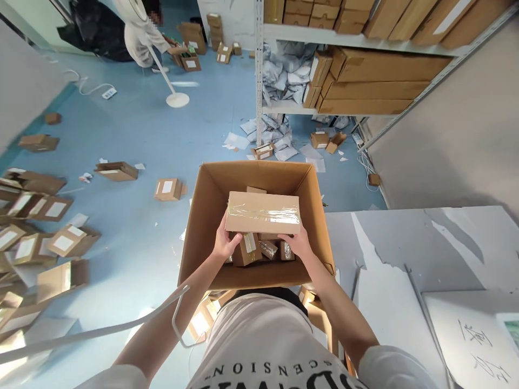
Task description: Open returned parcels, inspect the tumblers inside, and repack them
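Note:
Between my two hands is a long taped cardboard box [263,213], held level over a big open carton [259,278]. My left hand [225,240] grips its left end, with the thumb along the near lower edge. On the opposite end my right hand [299,241] is closed round the corner in the same way. Shiny clear tape runs along the top of the held box. Below it, inside the carton, lie several smaller boxes, among them a brown box with a white label [248,249] and a tape-wrapped packet [268,249]. The held box hides part of them.
Many labelled boxes [65,240] lie on the blue floor at left. A shelf rack [357,40] with cartons and grey mailing bags stands ahead right. A grey table [389,237] is at right. Another person [141,43] crouches at the back by a white stand [177,100].

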